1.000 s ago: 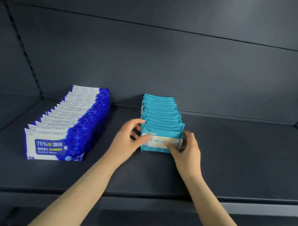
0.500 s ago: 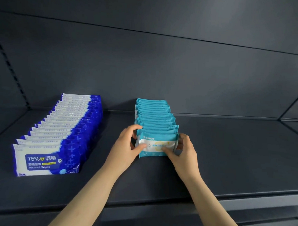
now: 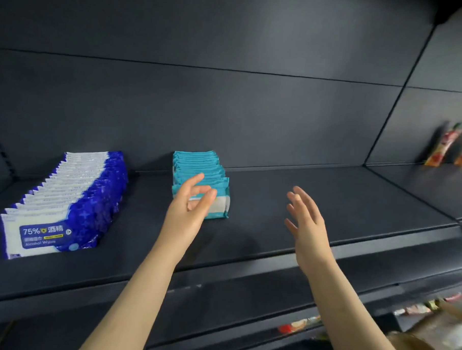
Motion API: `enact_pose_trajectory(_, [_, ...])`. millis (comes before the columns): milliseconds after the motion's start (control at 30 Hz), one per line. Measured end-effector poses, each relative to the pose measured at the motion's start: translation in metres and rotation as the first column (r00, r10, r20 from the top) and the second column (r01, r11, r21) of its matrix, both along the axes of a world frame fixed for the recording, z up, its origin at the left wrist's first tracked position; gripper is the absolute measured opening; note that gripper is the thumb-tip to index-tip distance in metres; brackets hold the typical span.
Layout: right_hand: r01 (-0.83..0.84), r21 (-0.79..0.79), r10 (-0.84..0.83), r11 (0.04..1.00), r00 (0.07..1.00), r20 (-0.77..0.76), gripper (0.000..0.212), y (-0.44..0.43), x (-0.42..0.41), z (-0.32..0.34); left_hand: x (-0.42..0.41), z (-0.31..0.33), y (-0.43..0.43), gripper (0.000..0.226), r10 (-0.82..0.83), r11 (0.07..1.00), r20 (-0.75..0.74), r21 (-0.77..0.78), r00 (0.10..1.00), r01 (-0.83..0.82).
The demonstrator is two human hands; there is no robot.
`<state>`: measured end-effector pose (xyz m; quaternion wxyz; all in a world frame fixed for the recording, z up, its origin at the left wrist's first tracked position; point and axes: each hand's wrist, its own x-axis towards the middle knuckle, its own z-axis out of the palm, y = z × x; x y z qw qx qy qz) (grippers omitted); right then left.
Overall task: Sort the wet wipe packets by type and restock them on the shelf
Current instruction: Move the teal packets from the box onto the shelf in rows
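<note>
a shop — dark retail shelving [image 3: 303, 194] with rowed wipe packets [image 3: 65, 194] and snack packs [image 3: 443, 147].

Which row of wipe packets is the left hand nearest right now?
The teal row: the left hand overlaps its front packet in view, while the blue-and-white row sits apart, further left.

One blue-and-white packet row [image 3: 73, 194], one teal packet row [image 3: 198, 164]; one left hand [image 3: 188, 212], one right hand [image 3: 307, 228]

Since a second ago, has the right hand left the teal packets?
Yes. The right hand has let go and swung right, away from the teal packets, over the shelf.
</note>
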<state>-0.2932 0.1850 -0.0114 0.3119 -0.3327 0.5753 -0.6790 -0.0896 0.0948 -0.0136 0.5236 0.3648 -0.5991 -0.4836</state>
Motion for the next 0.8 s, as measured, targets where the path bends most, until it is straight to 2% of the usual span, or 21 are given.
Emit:
enact_pose_trajectory(167, [0.180,-0.012,-0.179,0.984,0.984,0.015,0.027,0.114,-0.061,-0.007,-0.080,0.000,0.072,0.029,-0.211,0.976,0.043,0.066,0.977,0.208])
enact_pose_trajectory(300, [0.364,0.035,-0.365,0.931,0.930,0.039,0.034,0.236,-0.115,-0.025,-0.155,-0.019,0.152,0.034,-0.403,0.904,0.106,0.201,0.909,0.378])
enact_pose_trajectory(433, [0.546,0.135,-0.555,0.827,0.831,0.043,0.039,0.361,-0.149,-0.056,-0.229,-0.050,0.244,0.041,-0.612,0.780,0.180,0.300,0.770,0.549])
enact_pose_trajectory(567, [0.713,0.229,-0.738,0.663,0.673,0.043,0.069,0.467,-0.162,-0.094,-0.287,-0.082,0.335,0.057,-0.756,0.647,0.223,0.391,0.615,0.654])
enact_pose_trajectory(633, [0.756,0.284,-0.799,0.590,0.597,0.072,0.068,0.509,-0.163,-0.118,-0.309,-0.098,0.372,0.059,-0.814,0.577,0.239,0.440,0.529,0.688])
enact_pose_trajectory(733, [0.769,0.383,-0.851,0.511,0.517,0.098,0.051,0.561,-0.162,-0.158,-0.335,-0.126,0.415,0.059,-0.871,0.491,0.280,0.522,0.404,0.697])
enact_pose_trajectory(800, [0.762,0.460,-0.882,0.455,0.456,0.117,0.052,0.587,-0.162,-0.184,-0.351,-0.147,0.437,0.059,-0.893,0.449,0.298,0.577,0.336,0.682])
